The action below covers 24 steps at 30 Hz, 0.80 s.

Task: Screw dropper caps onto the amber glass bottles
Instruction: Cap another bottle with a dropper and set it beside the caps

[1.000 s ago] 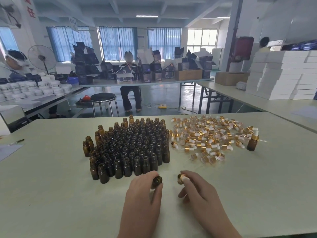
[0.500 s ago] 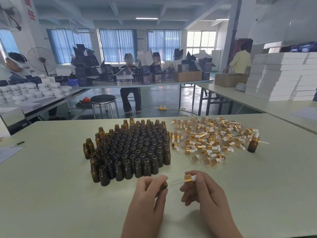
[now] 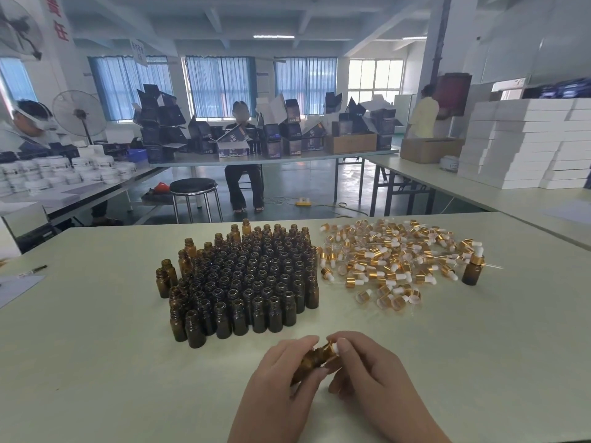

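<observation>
Bright, even daylight from rear windows [image 3: 374, 86], partly blown out, + ceiling tube lights [image 3: 273, 36]; soft shadows, fisheye bend at edges, bg soft.

Single head-worn wide-angle view, facing forward and slightly down. Tabletop [image 3: 96, 362] fills lower half of frame, close; workshop room recedes across upper half.

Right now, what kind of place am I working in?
Probably a packing workshop: many open amber bottles beside a heap of dropper caps on the table, and stacked white boxes behind.
</observation>
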Tool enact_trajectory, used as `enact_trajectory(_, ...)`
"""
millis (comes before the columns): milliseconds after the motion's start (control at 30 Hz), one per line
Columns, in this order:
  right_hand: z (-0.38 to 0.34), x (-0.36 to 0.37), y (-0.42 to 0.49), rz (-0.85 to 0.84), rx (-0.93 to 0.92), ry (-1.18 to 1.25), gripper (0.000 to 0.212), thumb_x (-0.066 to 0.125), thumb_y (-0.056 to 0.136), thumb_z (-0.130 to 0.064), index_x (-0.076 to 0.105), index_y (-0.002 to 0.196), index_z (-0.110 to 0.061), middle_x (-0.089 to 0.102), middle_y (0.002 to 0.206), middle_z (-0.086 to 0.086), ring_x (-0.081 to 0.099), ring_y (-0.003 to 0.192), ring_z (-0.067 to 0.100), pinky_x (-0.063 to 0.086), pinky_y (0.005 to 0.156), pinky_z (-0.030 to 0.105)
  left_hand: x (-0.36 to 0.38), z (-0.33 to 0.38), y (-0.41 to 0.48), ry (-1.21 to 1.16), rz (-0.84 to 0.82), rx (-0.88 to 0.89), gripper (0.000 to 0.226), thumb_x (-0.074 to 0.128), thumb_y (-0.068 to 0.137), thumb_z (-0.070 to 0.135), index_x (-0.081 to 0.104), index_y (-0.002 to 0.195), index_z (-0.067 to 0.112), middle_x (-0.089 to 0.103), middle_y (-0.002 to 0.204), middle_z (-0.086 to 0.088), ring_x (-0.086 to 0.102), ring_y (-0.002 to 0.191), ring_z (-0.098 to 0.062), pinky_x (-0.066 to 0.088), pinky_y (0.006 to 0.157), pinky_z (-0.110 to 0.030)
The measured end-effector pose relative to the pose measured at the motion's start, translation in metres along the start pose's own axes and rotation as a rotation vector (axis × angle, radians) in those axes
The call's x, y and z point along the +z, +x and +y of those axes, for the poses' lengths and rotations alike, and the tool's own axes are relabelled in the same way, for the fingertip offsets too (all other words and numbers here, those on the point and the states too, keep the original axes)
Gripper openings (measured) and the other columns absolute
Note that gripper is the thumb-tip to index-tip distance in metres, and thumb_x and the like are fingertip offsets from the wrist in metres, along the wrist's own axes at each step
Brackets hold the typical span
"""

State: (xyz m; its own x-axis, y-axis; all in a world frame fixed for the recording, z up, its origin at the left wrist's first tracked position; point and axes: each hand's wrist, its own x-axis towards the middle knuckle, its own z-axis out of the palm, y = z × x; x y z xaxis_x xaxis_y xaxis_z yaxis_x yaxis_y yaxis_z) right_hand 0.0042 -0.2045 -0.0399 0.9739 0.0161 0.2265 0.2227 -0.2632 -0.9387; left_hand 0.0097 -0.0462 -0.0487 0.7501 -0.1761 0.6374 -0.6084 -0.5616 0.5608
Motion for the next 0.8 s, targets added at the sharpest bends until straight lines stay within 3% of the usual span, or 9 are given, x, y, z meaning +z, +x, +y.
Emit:
enact_trajectory(133, -0.0009, 0.0003, 0.0000, 0.039, -0.012, 0.034, 0.022, 0.045, 0.100, -0.018, 0.066, 0.095, -0.023, 0.071, 0.073, 0.000, 0.066, 0.058, 0.016, 0.053, 0.056, 0.024, -0.0001, -0.0007, 0.0000, 0.010, 0.000, 0.007, 0.027, 0.068, 0.076, 0.023, 0.071, 0.103, 0.019, 0.064, 0.096, 0.014, 0.054, 0.089, 0.001, 0.041, 0.077, -0.006)
enact_trajectory(267, -0.0018, -0.0016, 0.0008, 0.147, -0.038, 0.154, 0.027, 0.040, 0.100, -0.015, 0.066, 0.096, -0.016, 0.070, 0.072, 0.008, 0.064, 0.055, 0.021, 0.051, 0.051, 0.027, 0.0013, -0.0006, -0.0011, -0.007, 0.002, -0.022, 0.025, 0.064, 0.083, 0.021, 0.069, 0.108, 0.021, 0.060, 0.099, 0.018, 0.053, 0.093, 0.001, 0.042, 0.077, -0.007)
enact_trajectory(533, -0.0036, -0.0022, -0.0016, 0.200, -0.084, 0.213, 0.029, 0.037, 0.100, -0.014, 0.065, 0.097, -0.013, 0.068, 0.070, 0.011, 0.062, 0.052, 0.022, 0.050, 0.049, 0.027, 0.0023, -0.0006, -0.0024, -0.019, -0.005, -0.058, 0.026, 0.065, 0.087, 0.015, 0.066, 0.110, 0.028, 0.056, 0.100, 0.022, 0.052, 0.096, 0.003, 0.047, 0.076, -0.014)
enact_trajectory(800, -0.0049, -0.0028, -0.0007, 0.098, -0.036, 0.159, 0.028, 0.038, 0.100, -0.015, 0.065, 0.096, -0.015, 0.069, 0.070, 0.008, 0.063, 0.055, 0.019, 0.051, 0.052, 0.026, 0.0021, 0.0007, -0.0026, -0.019, -0.013, -0.073, 0.026, 0.065, 0.088, 0.019, 0.062, 0.111, 0.032, 0.054, 0.101, 0.025, 0.050, 0.097, 0.003, 0.046, 0.078, -0.016)
